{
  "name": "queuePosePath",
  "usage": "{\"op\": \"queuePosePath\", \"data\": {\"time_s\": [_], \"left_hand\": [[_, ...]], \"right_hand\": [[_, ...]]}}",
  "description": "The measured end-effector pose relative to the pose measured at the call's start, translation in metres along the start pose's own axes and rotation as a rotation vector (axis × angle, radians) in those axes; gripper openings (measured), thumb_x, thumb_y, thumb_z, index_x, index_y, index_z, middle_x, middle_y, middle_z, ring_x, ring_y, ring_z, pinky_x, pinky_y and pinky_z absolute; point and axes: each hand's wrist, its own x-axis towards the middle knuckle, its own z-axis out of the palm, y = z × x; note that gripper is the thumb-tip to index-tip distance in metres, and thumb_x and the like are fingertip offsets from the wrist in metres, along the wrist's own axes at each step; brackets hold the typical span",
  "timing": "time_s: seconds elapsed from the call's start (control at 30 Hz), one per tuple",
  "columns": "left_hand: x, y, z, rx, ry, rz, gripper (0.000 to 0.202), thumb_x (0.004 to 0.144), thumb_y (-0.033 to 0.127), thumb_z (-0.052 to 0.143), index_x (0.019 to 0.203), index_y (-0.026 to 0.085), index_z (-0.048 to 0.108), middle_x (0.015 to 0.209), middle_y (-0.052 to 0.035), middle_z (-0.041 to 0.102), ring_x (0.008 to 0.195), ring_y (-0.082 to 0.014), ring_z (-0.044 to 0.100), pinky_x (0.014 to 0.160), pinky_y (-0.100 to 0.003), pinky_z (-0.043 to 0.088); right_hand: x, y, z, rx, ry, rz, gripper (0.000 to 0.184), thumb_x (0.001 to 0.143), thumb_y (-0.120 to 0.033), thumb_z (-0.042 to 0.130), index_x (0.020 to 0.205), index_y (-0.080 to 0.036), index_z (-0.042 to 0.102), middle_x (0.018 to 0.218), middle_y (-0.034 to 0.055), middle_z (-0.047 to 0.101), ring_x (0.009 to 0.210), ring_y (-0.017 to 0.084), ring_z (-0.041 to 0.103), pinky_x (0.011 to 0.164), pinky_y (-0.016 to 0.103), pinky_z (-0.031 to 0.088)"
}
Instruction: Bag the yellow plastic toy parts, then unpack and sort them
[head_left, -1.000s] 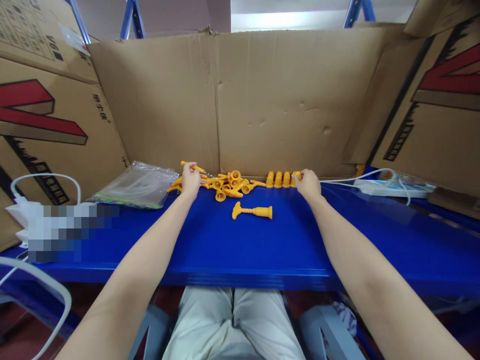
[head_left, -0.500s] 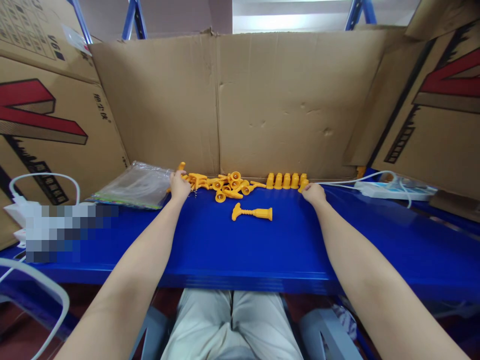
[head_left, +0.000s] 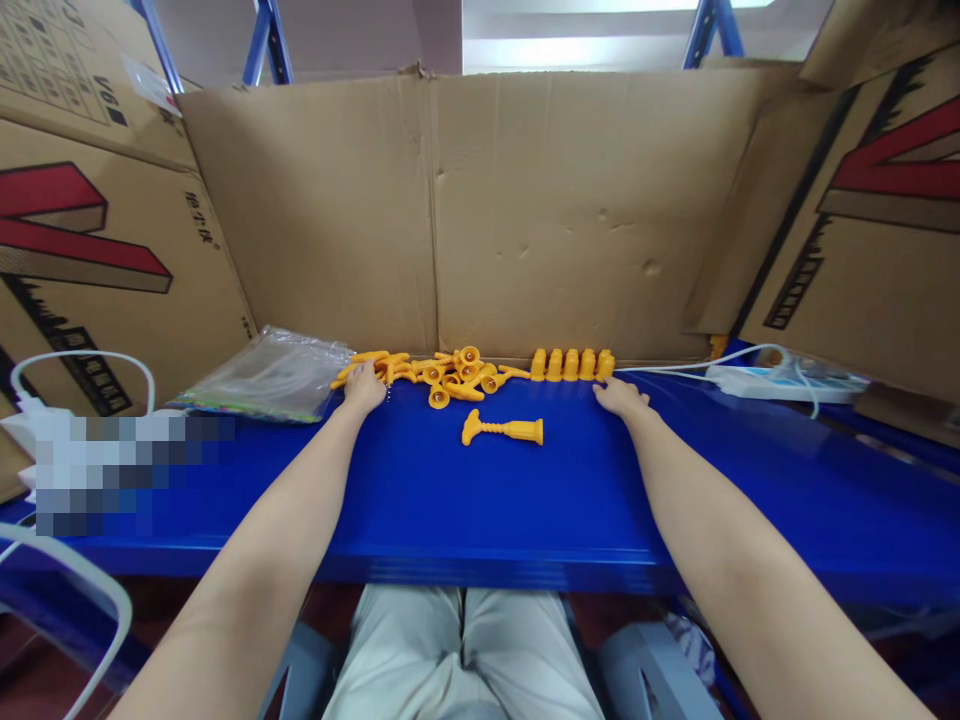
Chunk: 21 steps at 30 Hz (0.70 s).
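Note:
My left hand [head_left: 364, 388] rests at the left end of a heap of yellow T-shaped corkscrew handles [head_left: 397, 368], touching them. A thin metal spiral shows beside its fingers, whose tips are lost among the handles, so a grip cannot be made out. At the other side, my right hand [head_left: 622, 396] lies low on the table with fingers apart, just in front of the last of a row of upright yellow sleeves [head_left: 571, 365]. Nothing shows in it. Between the hands, nearer me, a yellow corkscrew [head_left: 502, 430] lies sideways with a sleeve over its end.
Yellow cone-ended pieces [head_left: 439, 397] are heaped in the middle back. Clear plastic bags [head_left: 274, 375] lie left on the blue table [head_left: 480, 510]. A cardboard wall [head_left: 600, 220] closes the back. A white power strip [head_left: 780, 383] with cables sits right; a pixelated patch covers the left.
The right hand has let go of the yellow sleeve, which now stands at the row's end. The handle that stuck up above my left hand now lies low on the heap.

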Motion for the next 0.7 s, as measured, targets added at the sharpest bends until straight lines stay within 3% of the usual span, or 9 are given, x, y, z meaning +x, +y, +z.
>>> {"op": "queuePosePath", "data": {"time_s": [0.1,0.2,0.37,0.47,0.6,0.7], "left_hand": [[-0.003,0.002,0.0,0.027,-0.003,-0.043,0.052,0.067,0.007,0.058,0.118,0.018,0.051,0.138,-0.0165,0.044,0.13,-0.033,0.041,0.108,-0.045,0.033],[-0.004,0.003,-0.002,0.048,-0.017,-0.092,0.054,0.069,0.006,0.056,0.122,0.018,0.05,0.144,-0.0145,0.033,0.128,-0.0285,0.045,0.109,-0.037,0.035],[-0.002,0.004,-0.005,0.086,-0.056,-0.083,0.051,0.075,0.007,0.051,0.126,0.015,0.049,0.143,-0.0157,0.037,0.127,-0.027,0.047,0.108,-0.032,0.036],[-0.001,0.006,-0.006,0.116,-0.063,-0.053,0.049,0.081,0.011,0.046,0.129,0.012,0.047,0.144,-0.0165,0.041,0.132,-0.0286,0.041,0.11,-0.037,0.031],[-0.003,0.011,-0.007,0.151,-0.066,-0.044,0.047,0.088,0.022,0.037,0.134,0.014,0.043,0.146,-0.0144,0.041,0.138,-0.028,0.032,0.113,-0.047,0.024],[-0.007,0.016,-0.009,0.175,-0.033,-0.03,0.049,0.089,0.027,0.035,0.136,0.016,0.044,0.15,-0.0148,0.034,0.14,-0.0308,0.026,0.112,-0.056,0.02]], "right_hand": [[-0.003,-0.002,-0.002,-0.029,-0.027,-0.018,0.046,0.092,-0.035,0.037,0.132,-0.018,0.052,0.131,0.0179,0.054,0.125,0.033,0.046,0.099,0.055,0.033],[-0.009,-0.011,-0.01,-0.1,-0.054,-0.018,0.042,0.091,-0.031,0.038,0.125,-0.014,0.057,0.127,0.0199,0.057,0.122,0.033,0.049,0.097,0.053,0.034],[-0.024,-0.053,-0.036,-0.077,-0.001,-0.233,0.032,0.088,-0.028,0.044,0.104,-0.014,0.068,0.107,0.0173,0.066,0.105,0.029,0.059,0.086,0.038,0.042],[-0.043,-0.083,-0.051,0.037,-0.21,-0.487,0.034,0.087,-0.045,0.05,0.086,-0.018,0.072,0.087,0.0103,0.07,0.084,0.024,0.063,0.077,0.035,0.044],[-0.076,-0.113,-0.06,0.044,-0.579,-0.724,0.04,0.066,-0.061,0.068,0.076,-0.022,0.072,0.08,0.0055,0.069,0.078,0.02,0.061,0.07,0.031,0.043],[-0.095,-0.124,-0.058,-0.057,-0.614,-0.809,0.038,0.05,-0.054,0.08,0.064,-0.022,0.068,0.071,0.003,0.066,0.072,0.02,0.06,0.065,0.03,0.042]]}}
